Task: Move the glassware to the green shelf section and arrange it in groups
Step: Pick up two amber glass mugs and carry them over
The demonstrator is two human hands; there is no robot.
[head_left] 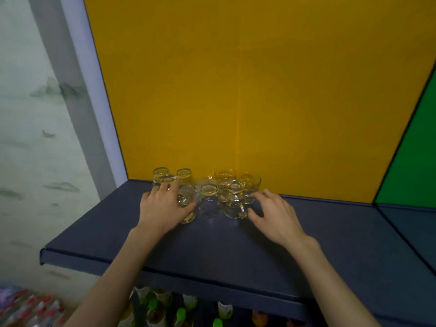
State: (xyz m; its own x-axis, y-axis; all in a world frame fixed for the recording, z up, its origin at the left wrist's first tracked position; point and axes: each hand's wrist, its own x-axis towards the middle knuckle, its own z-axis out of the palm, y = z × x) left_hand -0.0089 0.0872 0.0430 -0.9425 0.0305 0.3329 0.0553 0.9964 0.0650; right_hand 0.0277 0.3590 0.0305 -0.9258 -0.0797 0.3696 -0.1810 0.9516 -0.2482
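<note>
Several clear glasses stand clustered at the back of a dark blue shelf (212,246), against a yellow back panel. They include a tall glass (186,197), a round glass (208,201) in the middle, a handled cup (236,204) and a back-left glass (161,177). My left hand (162,208) wraps around the tall glass, thumb at its base. My right hand (276,215) hovers with fingers spread just right of the handled cup, its fingertips near the glass (250,185) behind. The green shelf section (410,161) lies at the far right.
A yellow panel (236,90) backs this section. A dark divider edge (401,142) separates it from the green one. Bottles with green caps (181,312) stand below the shelf. A pale wall (35,138) is on the left, with red-capped items (30,308) at bottom left.
</note>
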